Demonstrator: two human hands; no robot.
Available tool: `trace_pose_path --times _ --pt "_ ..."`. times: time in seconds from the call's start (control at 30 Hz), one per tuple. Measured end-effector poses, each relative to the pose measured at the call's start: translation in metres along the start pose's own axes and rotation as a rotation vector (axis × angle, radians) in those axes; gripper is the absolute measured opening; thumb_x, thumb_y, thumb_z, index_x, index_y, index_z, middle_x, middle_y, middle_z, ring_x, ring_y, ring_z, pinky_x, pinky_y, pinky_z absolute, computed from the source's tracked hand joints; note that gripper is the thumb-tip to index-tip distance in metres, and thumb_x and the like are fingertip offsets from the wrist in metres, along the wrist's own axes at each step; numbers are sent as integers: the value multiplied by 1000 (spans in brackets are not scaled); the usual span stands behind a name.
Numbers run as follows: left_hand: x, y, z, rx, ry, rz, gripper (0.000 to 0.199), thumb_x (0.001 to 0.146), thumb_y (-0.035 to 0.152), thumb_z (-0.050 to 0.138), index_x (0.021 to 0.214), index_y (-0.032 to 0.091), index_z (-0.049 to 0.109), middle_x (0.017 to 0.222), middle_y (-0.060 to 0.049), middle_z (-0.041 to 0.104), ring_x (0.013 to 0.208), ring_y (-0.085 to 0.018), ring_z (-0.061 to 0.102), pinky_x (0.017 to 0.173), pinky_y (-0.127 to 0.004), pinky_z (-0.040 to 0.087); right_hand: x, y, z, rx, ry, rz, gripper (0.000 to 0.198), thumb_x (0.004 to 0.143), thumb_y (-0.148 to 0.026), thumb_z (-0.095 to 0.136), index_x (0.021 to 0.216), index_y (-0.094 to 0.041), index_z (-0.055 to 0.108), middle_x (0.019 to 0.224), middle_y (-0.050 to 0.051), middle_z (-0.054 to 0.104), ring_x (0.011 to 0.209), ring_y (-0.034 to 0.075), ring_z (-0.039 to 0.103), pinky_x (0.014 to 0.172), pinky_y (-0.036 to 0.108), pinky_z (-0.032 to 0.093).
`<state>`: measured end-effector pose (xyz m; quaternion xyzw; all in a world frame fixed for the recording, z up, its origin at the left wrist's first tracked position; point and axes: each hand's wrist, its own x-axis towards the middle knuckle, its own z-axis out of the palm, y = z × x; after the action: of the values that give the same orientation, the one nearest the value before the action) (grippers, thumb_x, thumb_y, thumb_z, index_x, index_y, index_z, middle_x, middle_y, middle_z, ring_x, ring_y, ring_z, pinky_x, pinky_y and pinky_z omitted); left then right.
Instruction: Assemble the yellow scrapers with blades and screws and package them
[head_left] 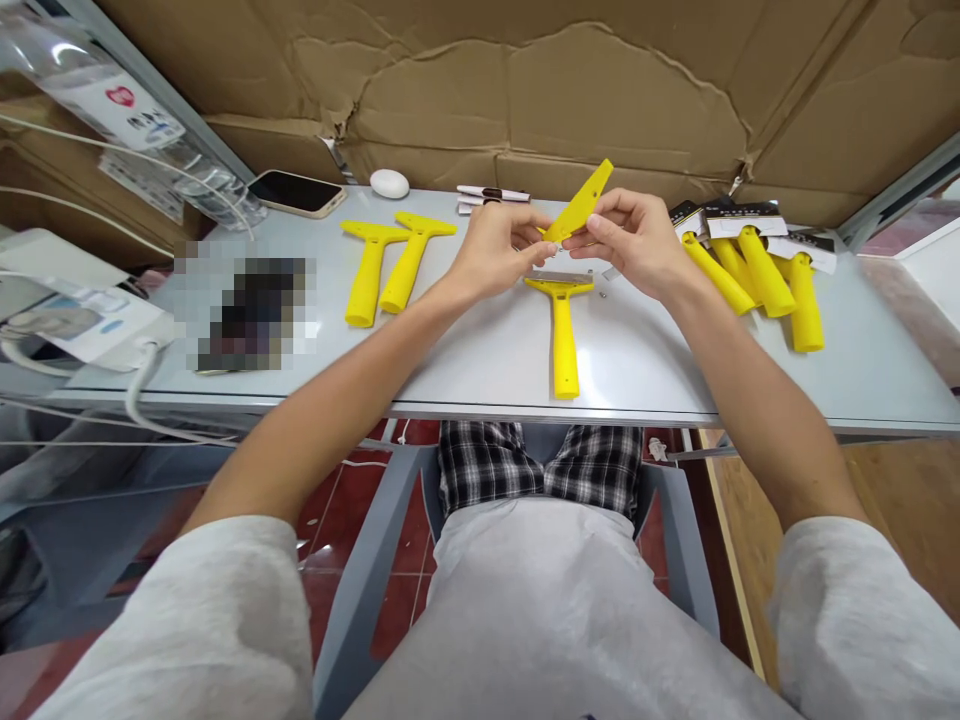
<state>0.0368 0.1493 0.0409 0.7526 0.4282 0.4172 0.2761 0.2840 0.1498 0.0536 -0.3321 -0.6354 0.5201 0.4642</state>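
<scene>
Above the table's middle, a flat yellow scraper head piece (581, 205) is tilted up to the right between my two hands. My left hand (495, 248) is closed in a pinch at its lower end, where a tiny metallic bit shows at the fingertips. With thumb and fingers, my right hand (636, 238) grips the piece from the right side. Just below my hands lies a yellow scraper handle (565, 340) with a metal blade strip (559, 277) across its top. Small screws (603, 295) lie beside it, under my right hand.
Two yellow scrapers (365, 280) lie to the left; several carded yellow scrapers (765, 270) are piled at right. A phone (297, 193), a white oval object (389, 183) and pens (493, 193) sit at the back, before a cardboard wall (450, 100). A bottle (142, 120) and cables are far left.
</scene>
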Motion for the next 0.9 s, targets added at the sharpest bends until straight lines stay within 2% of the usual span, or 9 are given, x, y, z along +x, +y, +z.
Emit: trace_pose_path --times 0.1,0.2,0.27,0.37,0.47,0.57,0.77,0.9 --pt "0 -11 -7 -6 -14 -11 48 96 63 99 114 20 86 94 -4 86 100 -26 86 88 -42 73 1 -2 -1 -3 29 39 79 67 -74 115 108 -27 67 106 2 83 110 23 85 90 39 76" --pt "2 -18 -22 27 -38 12 40 89 54 102 109 22 88 96 -6 88 100 -29 87 92 -44 74 1 -6 -5 -47 92 39 81 63 -73 115 119 -33 72 103 0 82 104 23 83 89 40 75" --pt "3 -23 -30 54 -61 14 36 87 49 101 110 24 90 97 -6 89 101 -32 88 97 -46 75 1 -8 -10 -124 101 22 79 65 -76 113 119 -33 75 98 0 82 103 23 81 93 43 75" --pt "5 -28 -37 103 -81 22 34 88 45 97 115 25 93 98 -8 90 102 -34 88 101 -52 76 -3 -14 -16 -342 44 50 69 72 -78 108 114 -30 80 94 3 81 105 25 80 99 48 74" --pt "3 -27 -39 125 -105 36 37 91 44 93 123 25 92 103 -10 91 103 -35 89 104 -57 75 -10 -23 -18 -551 4 98 61 81 -73 103 118 -27 85 99 7 83 105 29 82 99 52 74" --pt "0 -22 -40 103 -149 35 40 94 46 92 130 29 90 108 -10 92 104 -34 90 102 -58 76 -16 -30 -18 -668 -9 92 58 89 -70 97 123 -24 88 104 10 85 103 30 84 97 51 75" --pt "0 -21 -43 144 -202 20 28 97 45 89 119 28 91 102 -10 91 103 -34 89 102 -57 75 -10 -23 -24 -763 -92 106 66 83 -74 103 131 -30 91 101 8 86 96 30 83 93 51 74" --pt "3 -24 -45 262 -201 119 27 95 46 88 116 29 94 111 -9 92 106 -33 86 105 -55 70 -6 -18 -28 -880 -136 83 60 84 -72 102 122 -27 94 104 10 87 102 32 83 99 51 72"
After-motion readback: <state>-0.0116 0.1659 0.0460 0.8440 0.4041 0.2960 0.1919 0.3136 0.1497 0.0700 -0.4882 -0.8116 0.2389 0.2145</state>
